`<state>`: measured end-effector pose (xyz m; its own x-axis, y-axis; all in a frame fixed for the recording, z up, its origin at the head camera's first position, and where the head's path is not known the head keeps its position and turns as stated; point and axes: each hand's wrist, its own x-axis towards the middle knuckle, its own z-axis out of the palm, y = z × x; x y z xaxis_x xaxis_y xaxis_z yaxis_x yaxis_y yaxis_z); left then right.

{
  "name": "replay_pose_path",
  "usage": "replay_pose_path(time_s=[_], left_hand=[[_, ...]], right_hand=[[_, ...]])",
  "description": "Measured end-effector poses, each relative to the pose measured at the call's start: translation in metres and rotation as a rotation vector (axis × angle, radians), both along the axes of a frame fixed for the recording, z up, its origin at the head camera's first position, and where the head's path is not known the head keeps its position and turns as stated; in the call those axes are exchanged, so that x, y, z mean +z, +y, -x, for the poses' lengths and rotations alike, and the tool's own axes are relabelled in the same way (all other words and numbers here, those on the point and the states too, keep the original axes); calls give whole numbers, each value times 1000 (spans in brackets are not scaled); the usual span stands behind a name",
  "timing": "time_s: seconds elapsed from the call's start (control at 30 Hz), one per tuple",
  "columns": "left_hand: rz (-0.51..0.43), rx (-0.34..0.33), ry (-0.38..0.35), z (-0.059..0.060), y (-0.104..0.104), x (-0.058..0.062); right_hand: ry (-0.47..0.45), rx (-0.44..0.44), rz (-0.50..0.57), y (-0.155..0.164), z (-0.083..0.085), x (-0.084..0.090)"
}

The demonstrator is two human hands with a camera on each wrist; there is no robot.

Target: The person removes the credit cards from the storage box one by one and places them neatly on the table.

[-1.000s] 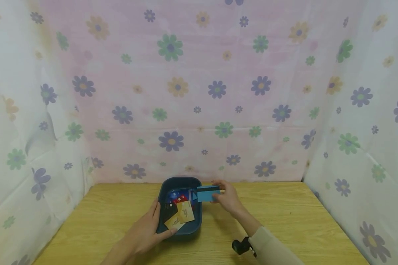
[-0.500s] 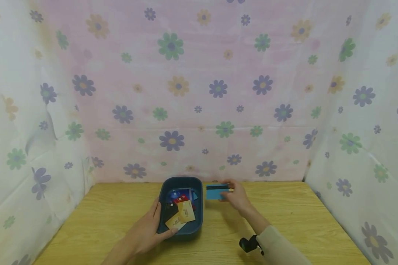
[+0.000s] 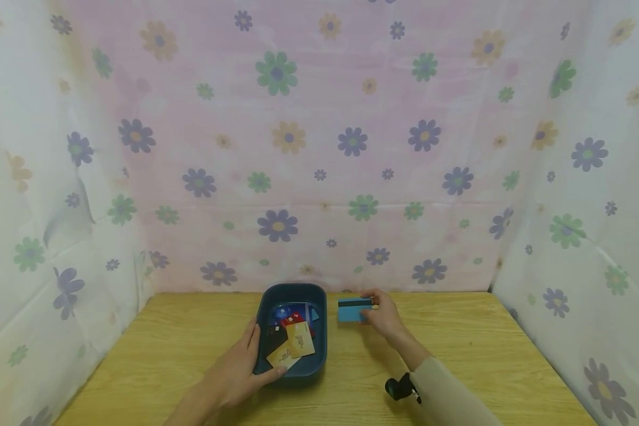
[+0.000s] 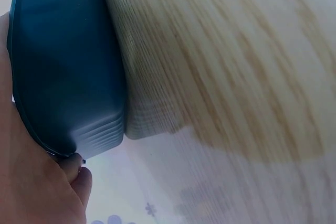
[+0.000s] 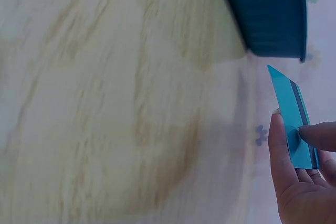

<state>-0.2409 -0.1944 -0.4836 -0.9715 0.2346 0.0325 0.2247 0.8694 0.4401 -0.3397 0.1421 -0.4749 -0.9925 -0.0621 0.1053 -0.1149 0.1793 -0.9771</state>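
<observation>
A dark blue plastic bin [image 3: 323,340] stands on the table, with several bank cards lying inside. Among them are a gold card [image 3: 301,341] on top, a second gold one, a black card [image 3: 274,339], a red card and blue ones. My left hand [image 3: 233,370] grips the bin's left side, its thumb over the near rim; the left wrist view shows the bin's outer wall [image 4: 68,61]. To the right of the bin, my right hand [image 3: 390,322] pinches a light blue card [image 3: 349,311] with a black stripe, thumb on the striped face in the right wrist view.
The wooden table [image 3: 447,355] runs back to a flowered cloth [image 3: 319,148], which also hangs at both sides. A small black device [image 3: 399,387] sits at the right wrist, by the sleeve.
My right hand has moved right with the light blue card, from over the bin's right rim to beside the bin. The left hand keeps its grip.
</observation>
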Motion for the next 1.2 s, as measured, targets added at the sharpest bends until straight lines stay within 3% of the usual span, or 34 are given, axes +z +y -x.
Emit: replay_pose_path(time_s=[0.4, 0.63, 1.2], left_hand=[[3, 0, -8, 1, 0, 3], [7, -2, -5, 0, 1, 3], [-1, 4, 1, -2, 1, 2]], right_hand=[[8, -67, -109, -6, 20, -18], [53, -106, -280, -9, 24, -24], [57, -47, -442, -19, 25, -20]])
